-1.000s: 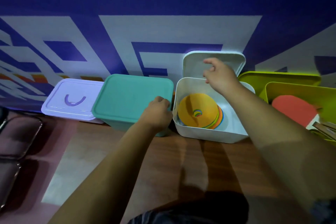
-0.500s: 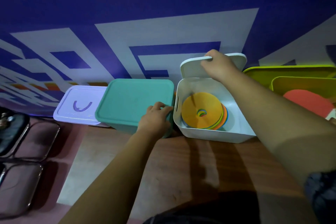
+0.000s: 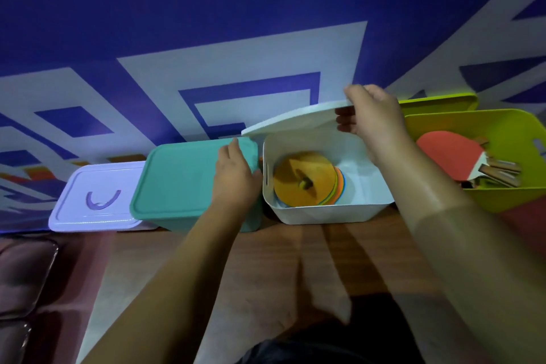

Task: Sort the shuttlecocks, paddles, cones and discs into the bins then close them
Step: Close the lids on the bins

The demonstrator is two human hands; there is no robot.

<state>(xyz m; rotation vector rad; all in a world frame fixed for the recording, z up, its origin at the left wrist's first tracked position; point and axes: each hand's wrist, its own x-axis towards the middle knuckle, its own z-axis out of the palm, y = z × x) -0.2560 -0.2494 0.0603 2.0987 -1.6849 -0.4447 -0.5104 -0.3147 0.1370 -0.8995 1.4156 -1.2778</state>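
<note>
Four bins in a row along the far edge of the wooden surface (image 3: 369, 257): lavender bin (image 3: 97, 211), teal bin (image 3: 177, 224), white bin (image 3: 325, 214), lime bin (image 3: 502, 199); four lids, counting the white lid (image 3: 295, 121); one stack of discs (image 3: 304, 177), number indistinct; at least two paddles (image 3: 452, 156); my two hands, left hand (image 3: 233, 174) and right hand (image 3: 375, 118).

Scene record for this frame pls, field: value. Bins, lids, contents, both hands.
white plastic bin: open, holds stack of flat coloured discs, orange on top
white plastic lid: tilted above the white bin, not seated
right hand: grips the white lid's right edge
left hand: rests on the teal plastic bin, whose lid is on
lilac plastic bin: lid on
lime-green plastic bin: open, red paddles inside
</note>
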